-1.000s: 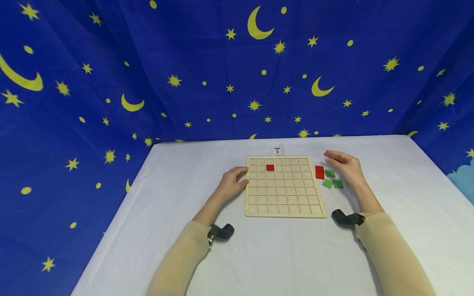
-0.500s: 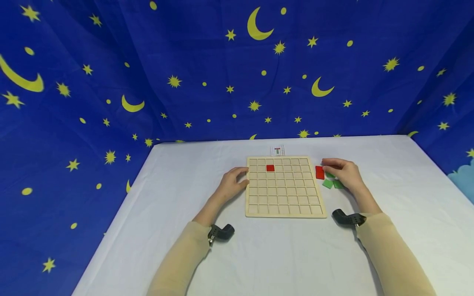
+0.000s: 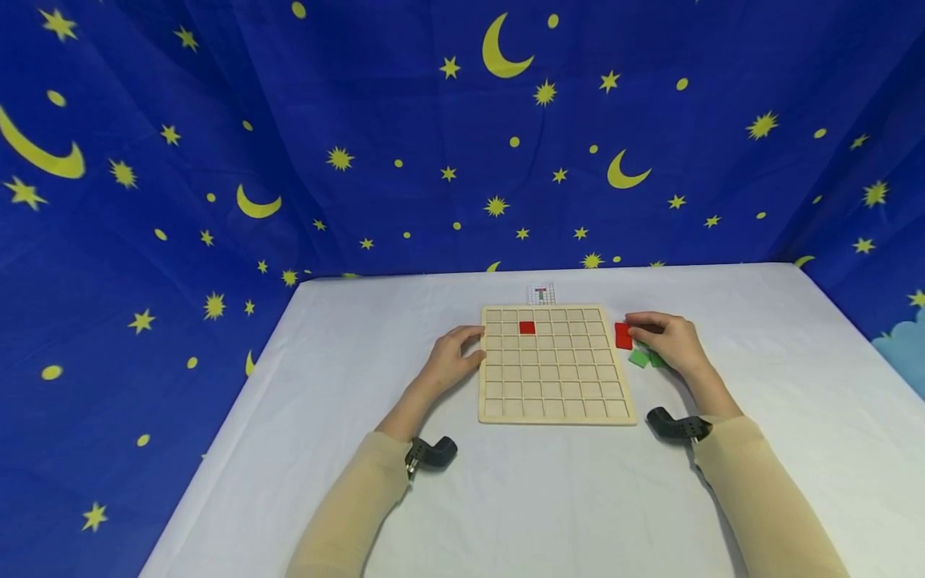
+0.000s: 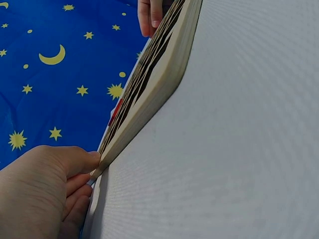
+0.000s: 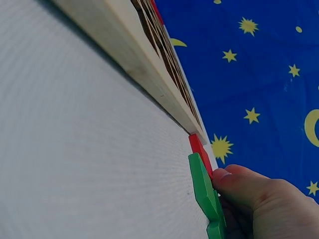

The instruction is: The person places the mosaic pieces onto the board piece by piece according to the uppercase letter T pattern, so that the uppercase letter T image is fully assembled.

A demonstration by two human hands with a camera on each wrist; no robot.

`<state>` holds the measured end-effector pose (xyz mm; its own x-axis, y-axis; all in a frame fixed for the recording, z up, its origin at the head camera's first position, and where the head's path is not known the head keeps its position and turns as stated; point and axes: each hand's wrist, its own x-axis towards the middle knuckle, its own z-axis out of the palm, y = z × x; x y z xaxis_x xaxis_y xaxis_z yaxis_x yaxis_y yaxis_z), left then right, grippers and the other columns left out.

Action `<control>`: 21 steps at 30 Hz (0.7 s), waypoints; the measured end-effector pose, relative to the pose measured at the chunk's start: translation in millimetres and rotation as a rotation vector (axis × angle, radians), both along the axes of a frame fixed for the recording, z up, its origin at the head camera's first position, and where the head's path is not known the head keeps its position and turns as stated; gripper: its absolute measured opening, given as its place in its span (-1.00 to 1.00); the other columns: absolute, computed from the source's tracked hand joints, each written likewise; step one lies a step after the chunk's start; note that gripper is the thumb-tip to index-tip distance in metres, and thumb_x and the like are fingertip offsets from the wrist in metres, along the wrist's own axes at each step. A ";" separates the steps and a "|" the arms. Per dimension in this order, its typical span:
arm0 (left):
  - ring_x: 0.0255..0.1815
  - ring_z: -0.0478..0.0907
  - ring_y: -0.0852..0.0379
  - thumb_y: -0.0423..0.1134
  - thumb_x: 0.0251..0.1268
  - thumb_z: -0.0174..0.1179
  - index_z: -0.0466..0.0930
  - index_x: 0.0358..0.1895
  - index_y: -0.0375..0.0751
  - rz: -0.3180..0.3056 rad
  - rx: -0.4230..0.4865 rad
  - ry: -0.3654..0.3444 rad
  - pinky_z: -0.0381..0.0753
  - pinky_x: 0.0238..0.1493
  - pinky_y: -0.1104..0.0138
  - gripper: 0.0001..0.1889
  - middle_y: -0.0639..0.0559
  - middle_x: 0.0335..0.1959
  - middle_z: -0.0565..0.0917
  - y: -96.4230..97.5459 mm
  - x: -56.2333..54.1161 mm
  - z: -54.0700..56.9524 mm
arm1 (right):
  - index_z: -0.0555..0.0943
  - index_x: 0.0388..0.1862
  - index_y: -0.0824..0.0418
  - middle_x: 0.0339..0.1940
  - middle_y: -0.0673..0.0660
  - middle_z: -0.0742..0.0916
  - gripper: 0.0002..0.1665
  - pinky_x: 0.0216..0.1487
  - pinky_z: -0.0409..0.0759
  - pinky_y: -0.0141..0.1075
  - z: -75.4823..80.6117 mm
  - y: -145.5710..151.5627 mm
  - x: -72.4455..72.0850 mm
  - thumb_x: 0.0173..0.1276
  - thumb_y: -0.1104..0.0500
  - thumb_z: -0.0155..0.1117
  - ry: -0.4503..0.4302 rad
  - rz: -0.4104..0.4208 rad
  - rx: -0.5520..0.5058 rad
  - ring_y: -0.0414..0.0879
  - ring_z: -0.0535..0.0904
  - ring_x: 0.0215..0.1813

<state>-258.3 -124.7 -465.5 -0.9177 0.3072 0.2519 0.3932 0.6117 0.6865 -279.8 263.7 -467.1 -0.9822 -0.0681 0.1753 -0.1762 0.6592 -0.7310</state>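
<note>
The left hand [image 3: 448, 360] rests its thumb and index fingertips on the left edge of a square wooden grid board [image 3: 555, 423]; the left wrist view has its thumb at the board's corner. One red square tile [image 3: 527, 327] sits in a cell of the second row from the far side. Beyond the board's right edge, the right hand [image 3: 672, 337] pinches at the far right corner of a red tile [image 3: 622, 331], one of two lying together. Its thumb [image 5: 227, 174] is against the red in the right wrist view. Green tiles [image 3: 639, 358] lie close by, partly under this hand.
A small printed card [image 3: 541, 294] showing a grid with a red and green T lies against the board's far edge. White cloth [image 3: 549, 498] covers the table. A blue curtain [image 3: 405, 144] with stars and moons hangs behind and at both sides.
My right hand has come down and slightly left onto the red tiles, now covering part of the green ones. The left hand keeps its place on the board.
</note>
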 end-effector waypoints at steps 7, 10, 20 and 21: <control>0.22 0.41 -0.05 -0.33 0.18 0.26 0.48 0.19 -0.33 0.004 0.002 -0.011 0.31 0.30 0.22 -0.53 -0.18 0.15 0.52 0.3 0.3 0.7 | 0.60 0.07 0.31 0.05 0.29 0.64 -0.63 0.20 0.38 0.11 0.7 -2.4 2.4 0.35 0.15 0.24 -0.007 -0.031 0.010 0.21 0.46 0.17; 0.22 0.41 -0.06 -0.33 0.18 0.26 0.48 0.18 -0.34 0.002 0.009 -0.015 0.31 0.30 0.22 -0.53 -0.19 0.15 0.52 0.3 0.2 0.6 | 0.59 0.08 0.31 0.06 0.29 0.63 -0.62 0.21 0.37 0.11 1.0 -3.2 3.7 0.35 0.15 0.24 -0.011 -0.047 0.016 0.21 0.46 0.18; 0.19 0.43 -0.05 -0.34 0.18 0.26 0.47 0.18 -0.34 0.000 0.013 -0.015 0.33 0.29 0.21 -0.53 -0.18 0.14 0.53 -0.1 0.6 0.5 | 0.56 0.12 0.30 0.10 0.30 0.61 -0.59 0.23 0.34 0.12 -1.3 -2.8 2.8 0.34 0.16 0.25 -0.032 -0.041 0.036 0.21 0.43 0.20; 0.19 0.43 -0.06 -0.34 0.18 0.26 0.47 0.18 -0.34 -0.002 0.015 -0.014 0.33 0.29 0.21 -0.53 -0.18 0.14 0.53 -0.1 0.7 0.6 | 0.56 0.13 0.31 0.11 0.31 0.60 -0.59 0.23 0.33 0.13 -1.4 -2.6 2.6 0.34 0.17 0.24 -0.030 -0.038 0.040 0.22 0.42 0.21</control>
<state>-257.6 -124.9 -464.9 -0.9206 0.3050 0.2439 0.3846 0.6007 0.7009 -277.2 261.1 -468.4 -0.9890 -0.0372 0.1434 -0.1288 0.6940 -0.7083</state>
